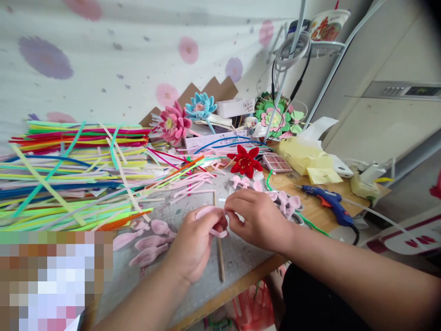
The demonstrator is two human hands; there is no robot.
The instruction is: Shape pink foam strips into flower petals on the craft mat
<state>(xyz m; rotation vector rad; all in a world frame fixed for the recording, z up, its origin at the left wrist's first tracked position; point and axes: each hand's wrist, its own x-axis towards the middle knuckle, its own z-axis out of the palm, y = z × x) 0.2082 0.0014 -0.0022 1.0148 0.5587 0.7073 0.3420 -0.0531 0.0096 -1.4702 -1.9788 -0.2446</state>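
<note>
My left hand [201,243] is closed around a pale pink pipe cleaner [219,234], which is bent into a loop between thumb and fingers. My right hand [255,216] meets it from the right, its thumb and fingertips pinched at the end of the same pipe cleaner; the exact grip is partly hidden. Under both hands a thin wooden stick [221,259] lies on the grey mat [193,294]. Left of my left hand are several pink fuzzy petals [151,242]. Small pink shaped pieces [285,202] lie beyond my right hand.
Piles of colourful pipe cleaners [69,174] cover the left. A red flower [246,161] stands behind my hands, with a pink flower [172,123] and a blue flower [200,106] further back. On the right are a blue glue gun [327,200], its cable and a power strip [365,184].
</note>
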